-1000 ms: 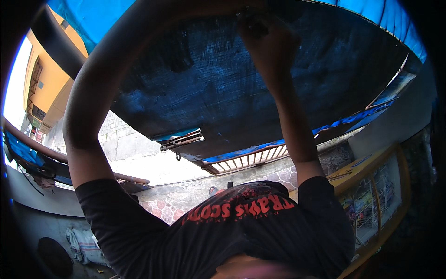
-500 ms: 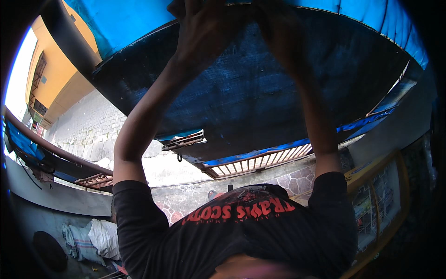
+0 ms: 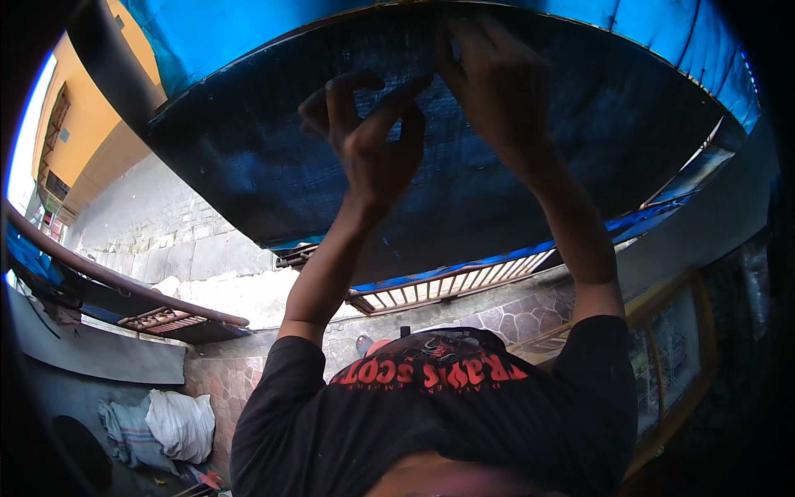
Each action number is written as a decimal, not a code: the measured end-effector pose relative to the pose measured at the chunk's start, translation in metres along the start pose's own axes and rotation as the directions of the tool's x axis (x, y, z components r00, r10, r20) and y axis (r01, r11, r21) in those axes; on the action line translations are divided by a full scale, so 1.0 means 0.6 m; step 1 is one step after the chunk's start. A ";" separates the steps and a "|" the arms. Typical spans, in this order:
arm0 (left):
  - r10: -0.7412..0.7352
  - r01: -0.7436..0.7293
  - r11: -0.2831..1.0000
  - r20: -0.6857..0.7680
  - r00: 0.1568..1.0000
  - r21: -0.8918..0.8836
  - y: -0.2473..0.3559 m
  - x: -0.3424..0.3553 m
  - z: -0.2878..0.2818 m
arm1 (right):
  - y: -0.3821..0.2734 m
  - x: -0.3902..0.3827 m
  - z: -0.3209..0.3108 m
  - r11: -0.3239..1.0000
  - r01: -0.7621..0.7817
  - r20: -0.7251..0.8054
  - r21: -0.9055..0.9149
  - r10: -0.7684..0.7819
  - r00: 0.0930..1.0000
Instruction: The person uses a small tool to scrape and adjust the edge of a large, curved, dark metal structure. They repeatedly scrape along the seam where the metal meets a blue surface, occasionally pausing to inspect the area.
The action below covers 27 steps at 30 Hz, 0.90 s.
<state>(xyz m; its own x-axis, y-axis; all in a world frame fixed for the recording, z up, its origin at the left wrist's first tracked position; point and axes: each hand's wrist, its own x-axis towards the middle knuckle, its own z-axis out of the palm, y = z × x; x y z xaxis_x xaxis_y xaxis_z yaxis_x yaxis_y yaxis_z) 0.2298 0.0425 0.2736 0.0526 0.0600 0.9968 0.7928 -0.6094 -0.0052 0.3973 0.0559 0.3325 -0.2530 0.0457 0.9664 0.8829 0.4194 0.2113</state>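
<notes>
A broad dark panel (image 3: 464, 207) with bluish smears fills the upper middle, and blue sheeting (image 3: 240, 33) lies along its far edge. Both my arms are raised in front of it. My left hand (image 3: 368, 137) is held up before the panel with its fingers bent and apart, and I see nothing held in it. Farther up and to the right, my right hand (image 3: 501, 87) reaches the panel's far edge. Its thumb and fingers draw together there; shadow hides whatever is between them.
Below the panel runs a barred metal railing (image 3: 455, 286) with blue sheeting. A curved brown rail (image 3: 124, 286) stands at left. White sacks (image 3: 180, 424) lie at lower left, and a yellow-framed glass case (image 3: 671, 364) stands at right. Paving (image 3: 166, 219) and an orange building (image 3: 91, 124) show beyond.
My left hand has come down and away from the panel's far edge, its fingers now spread. My right hand stays near that edge, shifted slightly. The view has moved a little.
</notes>
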 end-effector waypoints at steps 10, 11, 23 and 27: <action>0.547 -0.633 0.771 0.584 0.600 -0.071 0.016 0.258 0.011 | 0.045 -0.057 0.068 0.985 0.157 -0.375 0.073 -0.119 0.919; 0.587 -0.641 0.756 0.575 0.570 -0.135 0.009 0.266 0.011 | 0.043 -0.058 0.068 0.989 0.133 -0.362 0.063 -0.102 0.927; 0.669 -0.690 0.722 0.206 0.714 0.046 -0.072 0.169 0.009 | 0.072 -0.010 0.054 0.975 0.077 -0.270 0.207 -0.019 0.963; 0.604 -0.624 0.772 0.164 0.780 0.121 -0.074 0.132 0.017 | 0.034 0.055 -0.025 0.962 -0.060 0.056 0.267 0.046 0.997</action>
<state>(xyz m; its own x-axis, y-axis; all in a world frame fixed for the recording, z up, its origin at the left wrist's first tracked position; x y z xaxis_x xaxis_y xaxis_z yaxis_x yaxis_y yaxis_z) 0.2050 0.0827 0.3518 0.6198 -0.1918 0.7609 0.6525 -0.4127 -0.6356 0.4129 0.0524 0.3712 -0.2334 0.1154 0.9655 0.7585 0.6429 0.1065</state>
